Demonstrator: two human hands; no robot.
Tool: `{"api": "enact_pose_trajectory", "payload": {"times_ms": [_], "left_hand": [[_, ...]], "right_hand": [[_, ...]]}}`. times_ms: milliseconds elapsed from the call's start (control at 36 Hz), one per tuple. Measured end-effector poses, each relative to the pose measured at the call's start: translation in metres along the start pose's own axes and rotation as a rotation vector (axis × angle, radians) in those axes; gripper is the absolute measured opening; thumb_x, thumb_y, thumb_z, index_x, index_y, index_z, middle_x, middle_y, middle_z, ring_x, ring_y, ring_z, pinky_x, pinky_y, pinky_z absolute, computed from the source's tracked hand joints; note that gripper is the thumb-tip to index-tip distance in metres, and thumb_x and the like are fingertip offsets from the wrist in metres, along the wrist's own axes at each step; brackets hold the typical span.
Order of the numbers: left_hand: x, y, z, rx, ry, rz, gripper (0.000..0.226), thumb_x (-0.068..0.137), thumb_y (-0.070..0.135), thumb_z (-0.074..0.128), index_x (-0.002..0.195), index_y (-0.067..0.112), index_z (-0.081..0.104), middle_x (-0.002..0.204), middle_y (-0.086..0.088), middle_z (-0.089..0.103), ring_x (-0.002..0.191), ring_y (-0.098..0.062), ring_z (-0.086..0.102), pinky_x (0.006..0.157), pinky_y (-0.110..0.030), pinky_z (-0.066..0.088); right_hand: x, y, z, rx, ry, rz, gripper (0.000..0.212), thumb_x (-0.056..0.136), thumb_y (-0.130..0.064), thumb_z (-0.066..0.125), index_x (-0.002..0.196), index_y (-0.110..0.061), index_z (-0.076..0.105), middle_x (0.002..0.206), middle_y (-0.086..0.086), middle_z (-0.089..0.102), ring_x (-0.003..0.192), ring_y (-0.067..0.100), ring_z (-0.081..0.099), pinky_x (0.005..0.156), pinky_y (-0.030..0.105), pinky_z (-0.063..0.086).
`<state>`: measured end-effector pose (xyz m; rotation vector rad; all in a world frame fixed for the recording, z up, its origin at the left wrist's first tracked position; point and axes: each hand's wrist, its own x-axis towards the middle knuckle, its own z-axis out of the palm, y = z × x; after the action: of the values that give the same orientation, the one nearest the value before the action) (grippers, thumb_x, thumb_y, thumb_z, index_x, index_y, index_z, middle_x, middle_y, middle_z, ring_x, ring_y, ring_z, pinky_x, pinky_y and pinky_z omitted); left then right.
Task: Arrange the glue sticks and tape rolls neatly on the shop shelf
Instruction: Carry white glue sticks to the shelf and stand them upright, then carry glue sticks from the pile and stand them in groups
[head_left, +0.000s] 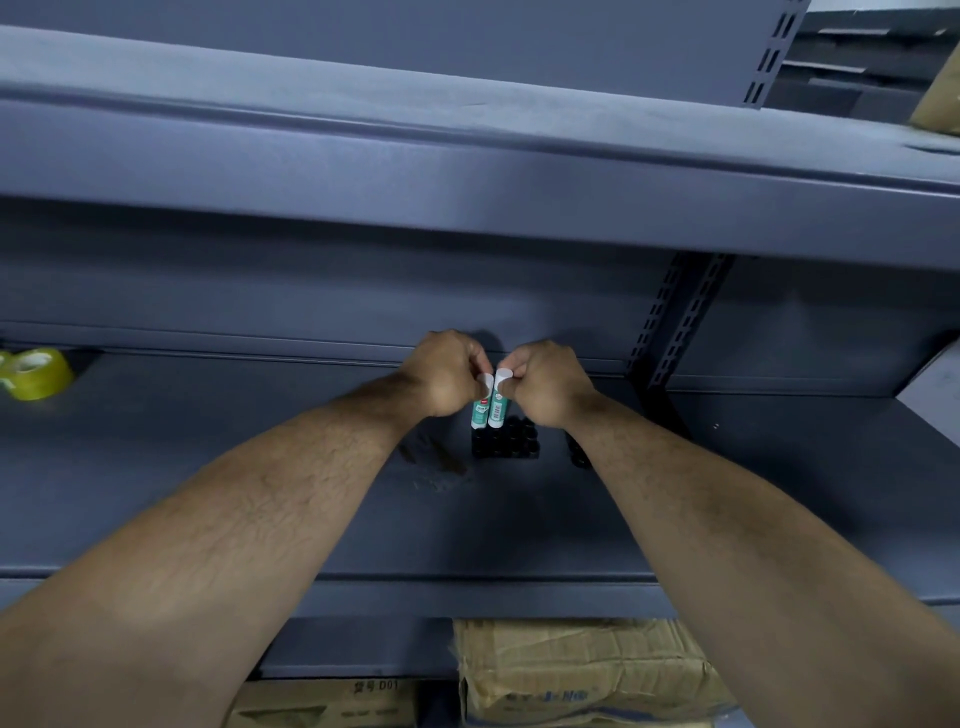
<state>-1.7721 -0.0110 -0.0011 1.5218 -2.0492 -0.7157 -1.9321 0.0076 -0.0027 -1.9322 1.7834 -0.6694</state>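
Observation:
Two upright glue sticks with white tops and green-and-white labels stand side by side at the middle of the grey shelf (260, 457). My left hand (447, 371) pinches the left glue stick (480, 410) near its top. My right hand (545, 382) pinches the right glue stick (498, 408) the same way. Just in front of them stands a tight block of several black-capped glue sticks (511, 441). Yellow-green tape rolls (36, 371) lie at the shelf's far left.
An upper shelf (467, 171) overhangs the working shelf. A slotted upright post (675, 322) rises at the back right. Cardboard boxes (587, 670) sit on the level below. A small dark object (576, 452) lies by my right forearm.

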Motion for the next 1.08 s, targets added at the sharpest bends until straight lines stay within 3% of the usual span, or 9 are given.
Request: {"api": "enact_pose_trajectory", "payload": {"times_ms": [444,500,556,611,639,694,778,889,1083], "left_hand": [[0.001,0.001,0.001,0.105,-0.004,0.037,0.008,0.084,0.012,0.073,0.086,0.02,0.073,0.082,0.009,0.069,0.083,-0.009,0.067,0.074,-0.019,0.049],[0.0,0.002,0.001,0.187,-0.017,0.064,0.009,0.087,0.016,0.067,0.093,0.022,0.072,0.089,0.008,0.07,0.086,-0.011,0.065,0.073,-0.019,0.045],[-0.001,0.002,0.0,0.258,-0.029,0.095,0.025,0.086,0.02,0.064,0.109,0.026,0.07,0.108,0.004,0.072,0.098,-0.015,0.065,0.078,-0.021,0.046],[-0.003,0.003,-0.003,0.292,-0.041,0.151,0.053,0.083,0.021,0.064,0.135,0.029,0.058,0.133,0.002,0.063,0.122,-0.019,0.057,0.095,-0.023,0.046],[-0.004,0.005,-0.006,0.316,-0.061,0.175,0.064,0.084,0.025,0.064,0.146,0.028,0.046,0.147,0.001,0.052,0.135,-0.019,0.047,0.107,-0.025,0.039],[-0.008,0.01,-0.013,0.409,-0.125,0.178,0.08,0.09,0.035,0.059,0.158,0.021,0.02,0.164,-0.001,0.021,0.151,-0.017,0.018,0.123,-0.034,0.015],[-0.016,0.015,-0.025,0.501,-0.158,0.146,0.087,0.093,0.042,0.053,0.16,0.021,0.001,0.167,0.002,-0.001,0.153,-0.014,-0.002,0.124,-0.04,-0.001],[-0.035,0.013,-0.042,0.5,-0.109,0.118,0.084,0.093,0.042,0.047,0.16,0.022,-0.001,0.167,0.004,-0.004,0.152,-0.012,-0.008,0.124,-0.04,-0.006],[-0.108,-0.007,-0.087,0.545,-0.039,-0.114,0.074,0.099,0.041,0.037,0.16,0.023,-0.002,0.166,0.007,-0.004,0.153,-0.011,-0.005,0.123,-0.037,-0.004]], "right_hand": [[0.001,-0.007,-0.002,-0.113,-0.079,0.017,0.013,0.088,-0.012,0.074,0.101,-0.016,0.074,0.097,0.002,0.073,0.086,0.015,0.069,0.082,0.033,0.059],[-0.003,-0.009,-0.003,-0.156,-0.095,0.011,0.017,0.087,-0.014,0.074,0.103,-0.018,0.072,0.096,0.0,0.072,0.087,0.016,0.069,0.082,0.035,0.059],[-0.01,-0.014,-0.006,-0.251,-0.101,-0.008,0.031,0.086,-0.015,0.072,0.115,-0.02,0.066,0.104,-0.001,0.069,0.095,0.019,0.067,0.083,0.036,0.058],[-0.019,-0.02,-0.011,-0.333,-0.1,-0.02,0.056,0.086,-0.014,0.068,0.139,-0.02,0.05,0.121,0.003,0.064,0.109,0.024,0.063,0.089,0.036,0.055],[-0.023,-0.023,-0.013,-0.358,-0.1,-0.02,0.067,0.086,-0.013,0.066,0.147,-0.02,0.041,0.131,0.005,0.061,0.117,0.025,0.06,0.094,0.036,0.053],[-0.029,-0.031,-0.016,-0.42,-0.092,-0.032,0.066,0.089,-0.015,0.064,0.15,-0.019,0.039,0.144,0.005,0.054,0.129,0.025,0.053,0.102,0.037,0.049],[-0.035,-0.04,-0.017,-0.492,-0.085,-0.027,0.055,0.095,-0.019,0.061,0.147,-0.018,0.043,0.152,0.003,0.044,0.139,0.024,0.042,0.108,0.035,0.042],[-0.043,-0.054,-0.019,-0.533,-0.109,-0.04,0.049,0.102,-0.028,0.051,0.149,-0.018,0.041,0.157,0.004,0.037,0.147,0.025,0.029,0.119,0.037,0.03],[-0.056,-0.091,0.001,-0.554,-0.206,-0.172,0.058,0.106,-0.044,0.035,0.159,-0.02,0.024,0.167,0.003,0.016,0.153,0.025,0.013,0.124,0.038,0.016]]}}
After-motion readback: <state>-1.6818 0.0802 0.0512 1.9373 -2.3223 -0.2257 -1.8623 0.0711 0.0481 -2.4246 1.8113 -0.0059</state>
